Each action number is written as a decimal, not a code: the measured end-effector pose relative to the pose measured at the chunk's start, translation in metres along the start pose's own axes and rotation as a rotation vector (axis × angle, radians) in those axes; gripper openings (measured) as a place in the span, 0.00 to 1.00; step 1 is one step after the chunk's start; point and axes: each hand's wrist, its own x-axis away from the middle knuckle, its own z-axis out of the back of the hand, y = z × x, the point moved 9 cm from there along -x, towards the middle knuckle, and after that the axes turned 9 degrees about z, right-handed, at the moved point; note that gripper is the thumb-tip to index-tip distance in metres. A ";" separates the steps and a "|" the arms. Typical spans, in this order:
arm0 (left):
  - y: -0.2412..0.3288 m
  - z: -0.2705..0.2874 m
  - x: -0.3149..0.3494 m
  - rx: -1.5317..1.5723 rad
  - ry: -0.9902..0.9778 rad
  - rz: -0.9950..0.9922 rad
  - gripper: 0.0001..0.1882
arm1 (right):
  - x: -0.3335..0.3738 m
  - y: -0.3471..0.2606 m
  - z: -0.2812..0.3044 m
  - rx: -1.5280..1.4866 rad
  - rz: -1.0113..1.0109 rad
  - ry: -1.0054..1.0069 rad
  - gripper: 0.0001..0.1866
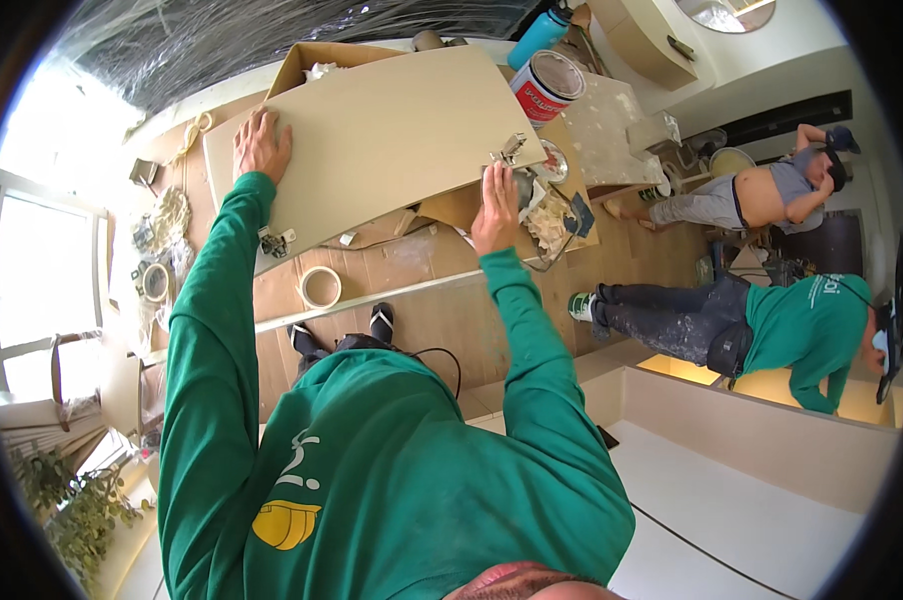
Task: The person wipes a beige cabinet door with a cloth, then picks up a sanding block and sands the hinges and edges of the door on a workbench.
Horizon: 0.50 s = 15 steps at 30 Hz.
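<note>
A beige cabinet door panel (pixel 392 130) lies across the worktable in front of me. Near its left end my left hand (pixel 262 148) rests flat on the surface, fingers and thumb apart. My right hand (pixel 496 212) is at the panel's near right edge, fingers stretched out, with the fingertips beside a metal hinge (pixel 510 151). Whether the thumb reaches under the edge is hidden. A second hinge (pixel 276 241) is fixed at the near left corner. Just right of my right hand lies a crumpled heap of scraps (pixel 548 226).
A roll of tape (pixel 321 287) sits near the table's front edge. Behind the panel are a cardboard box (pixel 317 62), a paint can (pixel 548 88) and a blue bottle (pixel 540 38). At right, one person (pixel 762 195) stands; another in green (pixel 812 320) bends over a cabinet.
</note>
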 end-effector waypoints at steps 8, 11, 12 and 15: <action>-0.001 -0.001 -0.001 0.006 -0.003 -0.001 0.22 | 0.041 -0.155 -0.048 -0.315 0.353 -0.140 0.31; -0.001 -0.003 -0.001 0.023 0.031 -0.003 0.22 | 0.017 -0.094 0.008 -0.077 0.242 0.038 0.30; -0.001 -0.004 -0.002 0.012 0.041 -0.009 0.23 | 0.008 -0.084 0.023 -0.042 0.212 0.073 0.32; -0.005 -0.010 -0.002 0.037 0.067 -0.014 0.22 | -0.004 -0.070 0.021 0.021 0.114 -0.008 0.33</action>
